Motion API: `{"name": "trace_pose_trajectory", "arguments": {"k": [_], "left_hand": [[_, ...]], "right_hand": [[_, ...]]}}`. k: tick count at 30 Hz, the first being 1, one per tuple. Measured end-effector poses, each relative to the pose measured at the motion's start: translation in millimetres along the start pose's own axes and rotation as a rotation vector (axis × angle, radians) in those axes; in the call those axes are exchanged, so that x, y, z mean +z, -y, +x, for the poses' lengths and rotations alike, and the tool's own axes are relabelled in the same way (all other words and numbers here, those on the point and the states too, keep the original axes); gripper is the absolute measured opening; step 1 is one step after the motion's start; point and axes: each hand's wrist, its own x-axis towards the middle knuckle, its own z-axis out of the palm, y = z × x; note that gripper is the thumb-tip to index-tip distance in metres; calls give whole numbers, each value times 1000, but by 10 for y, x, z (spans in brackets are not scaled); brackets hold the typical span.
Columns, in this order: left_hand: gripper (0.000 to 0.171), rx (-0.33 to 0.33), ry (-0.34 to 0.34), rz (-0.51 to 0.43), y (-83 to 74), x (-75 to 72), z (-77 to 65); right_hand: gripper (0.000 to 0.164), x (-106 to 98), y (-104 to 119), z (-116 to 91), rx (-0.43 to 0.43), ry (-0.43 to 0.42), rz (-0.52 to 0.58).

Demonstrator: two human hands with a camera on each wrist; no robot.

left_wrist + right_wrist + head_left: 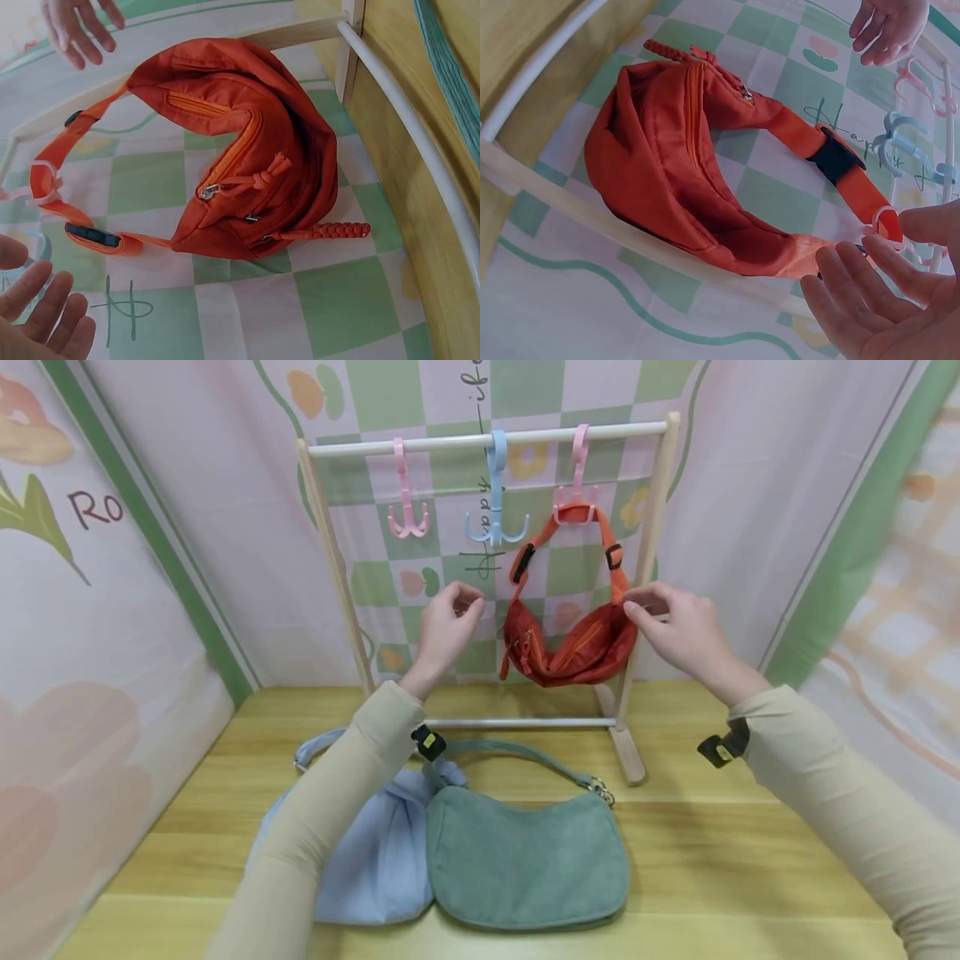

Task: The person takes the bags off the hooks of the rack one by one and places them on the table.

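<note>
A red waist bag (573, 652) hangs by its orange strap (617, 578) from the right pink hook (578, 464) on the rack. My left hand (448, 625) is in the air left of the bag, its fingers loosely bent and holding nothing. In the left wrist view, a gap shows between that hand (45, 311) and the strap's black buckle (91, 235). At the bag's right end, my right hand (681, 620) is beside the strap. The right wrist view shows its fingers (859, 281) loosely extended, not gripping; whether they touch the strap I cannot tell.
The wooden rack has a white top bar (442, 442), carrying another pink hook (405, 485) and a blue hook (496, 485). On the wooden table (697, 868) in front lie a green shoulder bag (528, 860) and a light blue bag (382, 860), partly behind my left sleeve.
</note>
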Motion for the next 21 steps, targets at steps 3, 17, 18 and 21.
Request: {"name": "trace_pose_trajectory", "arguments": {"k": [3, 17, 18, 21], "left_hand": [[17, -14, 17, 29, -4, 6, 28], [25, -85, 148, 111, 27, 23, 150], [26, -89, 156, 113, 28, 25, 158], [28, -102, 175, 123, 32, 32, 181]], "right_hand": [[38, -27, 19, 42, -5, 14, -4], [43, -168, 50, 247, -22, 88, -35], [43, -183, 55, 262, -26, 95, -39], [44, -227, 73, 310, -34, 116, -62]]}}
